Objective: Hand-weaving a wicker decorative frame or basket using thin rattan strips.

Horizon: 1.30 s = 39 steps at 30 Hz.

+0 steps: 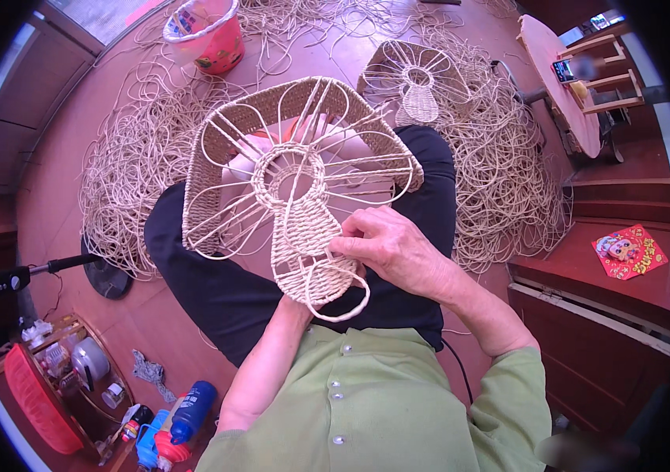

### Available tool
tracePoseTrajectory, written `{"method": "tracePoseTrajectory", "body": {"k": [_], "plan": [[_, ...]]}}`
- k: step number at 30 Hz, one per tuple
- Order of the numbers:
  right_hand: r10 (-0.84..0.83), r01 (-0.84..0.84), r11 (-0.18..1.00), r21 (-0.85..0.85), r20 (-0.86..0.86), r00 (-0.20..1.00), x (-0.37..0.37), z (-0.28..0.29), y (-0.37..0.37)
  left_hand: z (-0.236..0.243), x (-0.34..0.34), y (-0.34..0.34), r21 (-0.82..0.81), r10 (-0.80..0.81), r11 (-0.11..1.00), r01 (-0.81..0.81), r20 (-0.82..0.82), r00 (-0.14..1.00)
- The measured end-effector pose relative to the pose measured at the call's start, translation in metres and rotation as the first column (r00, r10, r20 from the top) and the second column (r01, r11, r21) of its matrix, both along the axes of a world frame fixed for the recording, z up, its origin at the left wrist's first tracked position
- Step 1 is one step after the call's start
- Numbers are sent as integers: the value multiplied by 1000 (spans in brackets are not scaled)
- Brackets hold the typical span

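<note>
To my left, a springy tangle of pale cord [127, 197], thin and matte, spreads over the floor. Next comes the basket [268, 110], lying across my knees; its plaited walls look light and fairly stiff, so I'd take its weight by that thick rim, since the thin loops strung within it would likely bend or snag. My left hand [294, 308] goes under the woven tongue [300, 236]; its fingers are mostly hidden, so I can't tell how they are set. The tongue hangs from a round twisted ring, narrow above and broader below, ribbed, dry and probably grippy, firm enough to hold by its edges. At its right edge my right hand [386, 240] has thumb and forefinger brought together in a narrow pinch. A loose loop [367, 295], smooth and pliant, bows out below. Farther right lie a similar ringed piece [420, 106] and more heaped strands [500, 173].
</note>
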State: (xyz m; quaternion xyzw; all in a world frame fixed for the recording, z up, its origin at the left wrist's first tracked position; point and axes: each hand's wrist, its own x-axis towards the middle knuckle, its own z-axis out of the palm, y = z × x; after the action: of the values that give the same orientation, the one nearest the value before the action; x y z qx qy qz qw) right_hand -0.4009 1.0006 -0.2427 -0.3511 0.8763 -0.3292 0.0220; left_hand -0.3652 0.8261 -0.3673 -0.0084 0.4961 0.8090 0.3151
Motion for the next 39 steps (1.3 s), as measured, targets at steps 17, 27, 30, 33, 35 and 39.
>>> {"method": "tracePoseTrajectory", "body": {"k": [17, 27, 30, 33, 35, 39], "plan": [[253, -147, 945, 292, -371, 893, -17, -19, 65, 32, 16, -12, 429, 39, 837, -340, 572, 819], [-369, 460, 612, 644, -282, 886, 28, -56, 303, 23, 5, 21, 640, -70, 748, -174, 337, 939], [-436, 522, 671, 526, -290, 852, 38, -69, 302, 27, 0, 23, 601, -78, 792, -107, 274, 959], [-418, 492, 660, 567, -267, 869, 45, -80, 310, 20, 7, 23, 477, -31, 877, -52, 164, 986], [-450, 501, 637, 585, -246, 859, 45, -75, 301, 12, 15, 15, 413, 9, 907, -85, 184, 983], [-563, 638, 596, 488, -313, 765, 28, -25, 209, -6, 29, -5, 211, 175, 959, -191, 92, 980]]}}
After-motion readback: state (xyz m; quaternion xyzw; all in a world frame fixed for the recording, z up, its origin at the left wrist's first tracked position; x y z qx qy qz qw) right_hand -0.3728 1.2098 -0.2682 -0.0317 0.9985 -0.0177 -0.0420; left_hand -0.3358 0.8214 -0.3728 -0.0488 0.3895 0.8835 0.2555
